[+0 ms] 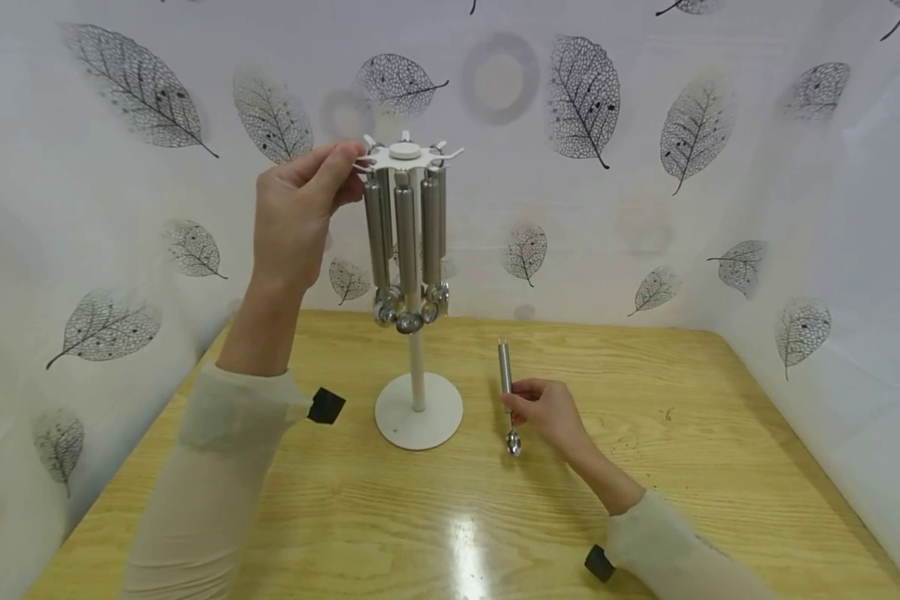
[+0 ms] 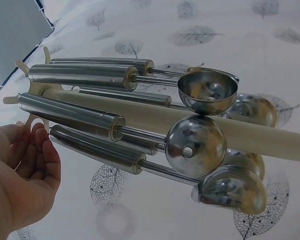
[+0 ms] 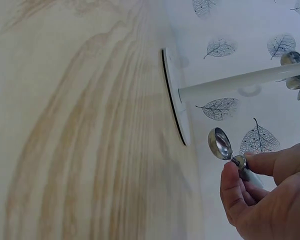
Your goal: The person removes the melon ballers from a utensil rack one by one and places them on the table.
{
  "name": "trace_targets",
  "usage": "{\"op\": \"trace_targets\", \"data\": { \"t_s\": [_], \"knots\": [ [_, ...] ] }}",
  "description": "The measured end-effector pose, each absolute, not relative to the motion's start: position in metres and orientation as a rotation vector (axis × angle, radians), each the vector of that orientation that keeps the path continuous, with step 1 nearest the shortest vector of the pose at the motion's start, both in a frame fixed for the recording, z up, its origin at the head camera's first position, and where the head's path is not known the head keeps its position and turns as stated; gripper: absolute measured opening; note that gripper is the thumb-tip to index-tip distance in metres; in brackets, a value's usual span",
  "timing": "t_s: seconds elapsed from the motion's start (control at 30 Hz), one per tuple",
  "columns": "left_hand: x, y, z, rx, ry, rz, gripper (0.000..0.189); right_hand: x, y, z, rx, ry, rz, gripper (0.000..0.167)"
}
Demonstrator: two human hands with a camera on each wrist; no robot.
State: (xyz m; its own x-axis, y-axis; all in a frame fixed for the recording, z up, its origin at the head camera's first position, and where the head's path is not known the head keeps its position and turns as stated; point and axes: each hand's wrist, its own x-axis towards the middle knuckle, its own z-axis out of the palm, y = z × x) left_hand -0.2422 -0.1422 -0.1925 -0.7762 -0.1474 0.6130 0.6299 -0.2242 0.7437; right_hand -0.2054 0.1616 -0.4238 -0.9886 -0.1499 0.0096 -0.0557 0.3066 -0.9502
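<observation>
A white stand with a round base holds several small metal scoops, hung by their thick handles with the bowls down. At its top, my left hand pinches one of the white hooks between thumb and fingers. To the right of the stand, my right hand grips another small metal scoop low on its handle. This scoop is held upright, its round bowl pointing down and apart from the table. Some hanging scoops are partly hidden behind others.
The stand's base rests on a light wooden table. A pale curtain with a leaf print hangs behind the table and along its sides. A black block sits at my left cuff, another at my right.
</observation>
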Motion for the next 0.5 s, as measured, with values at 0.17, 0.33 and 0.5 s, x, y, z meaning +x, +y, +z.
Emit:
{"op": "trace_targets", "data": {
  "t_s": [0.17,0.33,0.5],
  "knots": [
    [-0.242,-0.143,-0.193,-0.564,-1.539,-2.044,0.014,-0.204,0.155,-0.429,-0.097,2.473,-1.773,0.026],
    [-0.242,-0.142,-0.193,-0.568,-1.531,-2.052,0.014,-0.204,0.149,-0.434,-0.041,2.502,-1.73,0.022],
    [-0.243,-0.142,-0.193,-0.578,-1.53,-2.038,0.014,-0.204,0.145,-0.439,-0.025,2.513,-1.71,0.021]
  ]
}}
